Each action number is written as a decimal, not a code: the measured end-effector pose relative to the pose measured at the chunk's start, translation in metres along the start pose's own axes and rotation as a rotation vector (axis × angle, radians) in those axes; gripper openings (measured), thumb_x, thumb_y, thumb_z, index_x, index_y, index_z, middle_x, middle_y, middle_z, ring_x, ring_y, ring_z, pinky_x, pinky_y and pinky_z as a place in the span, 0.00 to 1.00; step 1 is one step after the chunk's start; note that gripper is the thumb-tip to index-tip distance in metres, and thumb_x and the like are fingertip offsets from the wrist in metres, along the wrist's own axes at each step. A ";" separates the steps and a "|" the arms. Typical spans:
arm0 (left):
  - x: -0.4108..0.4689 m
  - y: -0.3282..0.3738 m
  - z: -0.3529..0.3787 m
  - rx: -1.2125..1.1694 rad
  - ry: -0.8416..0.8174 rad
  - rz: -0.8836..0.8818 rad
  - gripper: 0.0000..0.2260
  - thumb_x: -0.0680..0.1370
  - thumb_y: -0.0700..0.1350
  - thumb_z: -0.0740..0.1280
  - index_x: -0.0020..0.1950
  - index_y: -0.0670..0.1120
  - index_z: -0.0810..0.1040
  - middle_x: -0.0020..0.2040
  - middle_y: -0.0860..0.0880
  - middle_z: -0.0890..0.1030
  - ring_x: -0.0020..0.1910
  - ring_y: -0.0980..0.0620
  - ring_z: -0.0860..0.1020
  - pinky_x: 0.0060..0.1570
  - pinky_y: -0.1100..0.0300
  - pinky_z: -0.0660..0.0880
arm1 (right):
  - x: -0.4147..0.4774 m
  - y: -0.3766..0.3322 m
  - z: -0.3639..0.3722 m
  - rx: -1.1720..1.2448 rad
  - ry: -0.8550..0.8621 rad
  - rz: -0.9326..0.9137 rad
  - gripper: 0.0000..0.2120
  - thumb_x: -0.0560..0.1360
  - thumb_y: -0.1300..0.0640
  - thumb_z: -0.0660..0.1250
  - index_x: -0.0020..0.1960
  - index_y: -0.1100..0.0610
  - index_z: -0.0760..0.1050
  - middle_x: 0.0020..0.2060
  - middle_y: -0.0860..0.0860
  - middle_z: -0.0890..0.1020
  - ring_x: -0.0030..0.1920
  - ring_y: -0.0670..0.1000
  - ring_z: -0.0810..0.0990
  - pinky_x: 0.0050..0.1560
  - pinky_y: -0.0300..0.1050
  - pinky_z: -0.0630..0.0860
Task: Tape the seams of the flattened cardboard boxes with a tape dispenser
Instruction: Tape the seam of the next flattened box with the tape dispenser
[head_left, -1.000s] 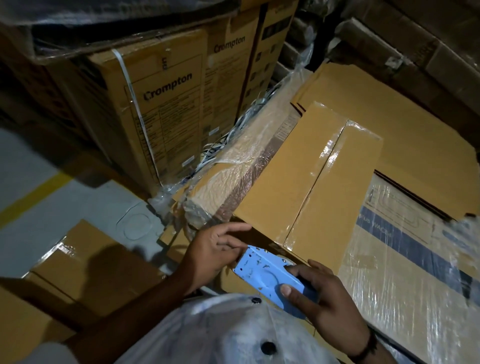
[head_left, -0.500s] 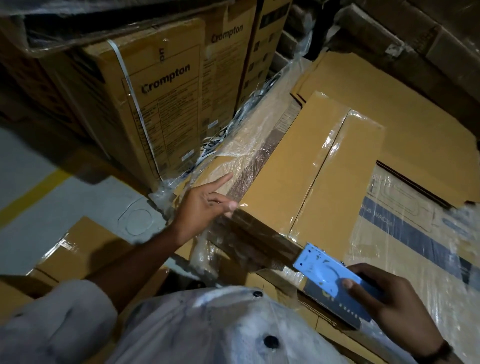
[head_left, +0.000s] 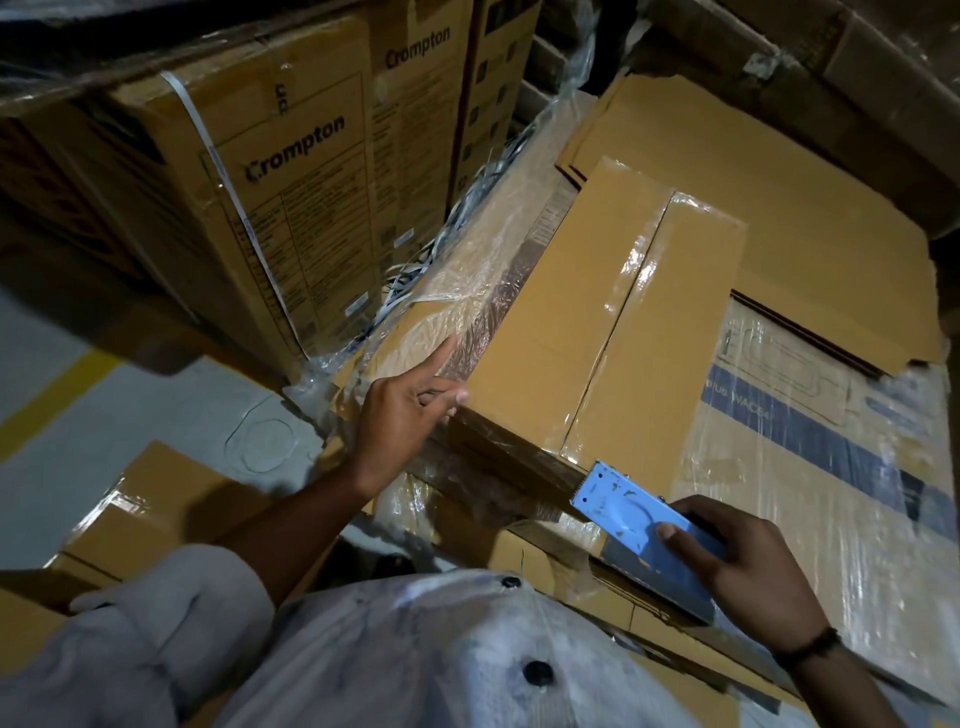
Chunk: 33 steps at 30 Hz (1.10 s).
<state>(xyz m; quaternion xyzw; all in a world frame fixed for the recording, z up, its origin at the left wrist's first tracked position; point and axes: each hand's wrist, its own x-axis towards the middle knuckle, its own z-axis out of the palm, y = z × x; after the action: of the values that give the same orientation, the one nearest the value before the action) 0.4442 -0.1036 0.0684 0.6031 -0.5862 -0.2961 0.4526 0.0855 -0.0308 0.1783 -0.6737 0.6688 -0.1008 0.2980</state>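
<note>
The right grip (head_left: 748, 566) is clenched round the back end of a blue tape dispenser (head_left: 621, 512), thumb on its flat side and fingers wrapped under it. The dispenser's toothed front end points away from this grip, up and to the left, and meets the near lower corner of a cardboard box (head_left: 540, 338). The box lies just ahead of the right grip. Its top seam (head_left: 631, 306) runs away from the grip and is covered by a strip of clear tape that shines in the light.

The left grip (head_left: 400, 415) sits at the box's near left corner, well apart from the right grip. It grasps nothing: the forefinger is stretched out along the box's left edge, the other fingers are curled in, and the thumb tip touches the cardboard.

Beyond the left grip stand tall printed cartons (head_left: 270, 176). To the right of the right grip lies a plastic-wrapped carton (head_left: 841, 447) with a blue stripe. Left of the left grip is grey floor (head_left: 78, 415) with a yellow line.
</note>
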 end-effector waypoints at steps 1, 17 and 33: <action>0.000 -0.001 0.001 0.014 0.009 0.007 0.33 0.79 0.48 0.77 0.81 0.57 0.68 0.53 0.61 0.87 0.48 0.66 0.85 0.50 0.60 0.84 | 0.001 0.001 0.001 -0.003 0.005 0.004 0.17 0.74 0.32 0.64 0.48 0.43 0.81 0.44 0.40 0.85 0.44 0.44 0.84 0.41 0.54 0.82; -0.001 -0.012 0.017 0.150 0.083 0.115 0.34 0.76 0.46 0.79 0.80 0.51 0.71 0.53 0.58 0.88 0.48 0.67 0.84 0.51 0.69 0.81 | 0.017 0.008 0.005 -0.137 0.003 0.015 0.09 0.77 0.41 0.67 0.49 0.45 0.81 0.44 0.41 0.84 0.43 0.40 0.82 0.39 0.44 0.81; 0.016 -0.028 0.000 0.459 0.018 0.212 0.30 0.82 0.54 0.69 0.83 0.56 0.63 0.85 0.52 0.61 0.77 0.49 0.71 0.71 0.41 0.74 | 0.022 0.008 0.015 -0.199 -0.018 -0.002 0.10 0.76 0.40 0.67 0.48 0.46 0.81 0.42 0.42 0.84 0.40 0.41 0.81 0.37 0.45 0.80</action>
<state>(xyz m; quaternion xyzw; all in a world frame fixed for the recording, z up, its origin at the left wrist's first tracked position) 0.4587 -0.1223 0.0464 0.6278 -0.6941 -0.1009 0.3376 0.0881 -0.0477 0.1561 -0.7014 0.6721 -0.0281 0.2358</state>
